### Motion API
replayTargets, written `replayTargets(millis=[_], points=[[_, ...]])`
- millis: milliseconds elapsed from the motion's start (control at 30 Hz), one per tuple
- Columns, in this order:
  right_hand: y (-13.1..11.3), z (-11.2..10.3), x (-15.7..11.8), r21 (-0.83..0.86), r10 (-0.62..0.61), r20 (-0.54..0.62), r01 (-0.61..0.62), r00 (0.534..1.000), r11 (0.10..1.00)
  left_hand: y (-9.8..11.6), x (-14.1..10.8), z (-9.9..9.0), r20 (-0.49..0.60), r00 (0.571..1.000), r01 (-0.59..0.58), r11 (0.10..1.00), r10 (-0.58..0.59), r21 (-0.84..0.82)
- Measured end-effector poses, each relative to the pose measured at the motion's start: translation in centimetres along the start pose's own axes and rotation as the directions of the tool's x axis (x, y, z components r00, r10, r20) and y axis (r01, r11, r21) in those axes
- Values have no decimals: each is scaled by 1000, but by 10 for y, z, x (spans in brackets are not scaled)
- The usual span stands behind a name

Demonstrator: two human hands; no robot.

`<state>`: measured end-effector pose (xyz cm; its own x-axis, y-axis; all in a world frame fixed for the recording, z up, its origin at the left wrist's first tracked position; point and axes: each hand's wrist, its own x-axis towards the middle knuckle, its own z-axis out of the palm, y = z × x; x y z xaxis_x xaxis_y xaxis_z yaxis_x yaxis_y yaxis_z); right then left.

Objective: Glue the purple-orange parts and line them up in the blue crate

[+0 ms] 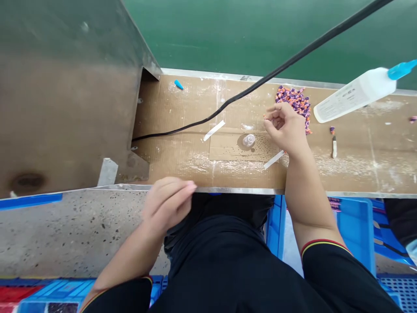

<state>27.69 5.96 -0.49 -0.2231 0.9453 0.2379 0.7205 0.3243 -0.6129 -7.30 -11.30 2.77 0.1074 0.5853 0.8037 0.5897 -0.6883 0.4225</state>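
Observation:
My right hand (pixel 286 128) is over the cardboard-covered bench, thumb and fingers curled into a pinch. A tiny orange piece (pixel 264 117) shows at its fingertips. Just behind this hand lies a pile of small purple-and-orange pieces (pixel 295 99), partly covered by it. To the left of the hand, a small clear cup (pixel 249 140) stands on a cardboard sheet (pixel 224 145) dotted with specks. My left hand (pixel 171 201) is at the bench's front edge, fingers pressed together and slightly blurred; whatever they may hold is hidden.
A white bottle with a blue nozzle (pixel 356 93) stands right of the pile. Nearby lies a small white-handled tool (pixel 334 147). A black cable (pixel 224 104) crosses the bench. Left is a metal housing (pixel 74 95); a blue cap (pixel 178 84) lies near it. Blue crates (pixel 355 230) sit below.

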Motion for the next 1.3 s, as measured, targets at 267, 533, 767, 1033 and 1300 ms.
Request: replayTargets(millis=[267,533,767,1033,1300], points=[[-16,-7,-12,275,-25,109,-6,994,961,-25,51,124,113,978,206,903,-176,-378],[-24,-15,-17,91,-235,114,225,965,970,-46,35,150,314,844,536,672,-435,-511],[-29,-10,-19,-8,-360,154,365,920,931,-46,37,138,408,688,716,469,-600,-518],[-38,-15,-22,-48,-181,201,194,963,980,-43,40,136,490,537,806,245,-687,-539],[-52,-6,-33,-21,-113,-101,112,988,994,-45,42,137,535,485,828,165,-692,-537]])
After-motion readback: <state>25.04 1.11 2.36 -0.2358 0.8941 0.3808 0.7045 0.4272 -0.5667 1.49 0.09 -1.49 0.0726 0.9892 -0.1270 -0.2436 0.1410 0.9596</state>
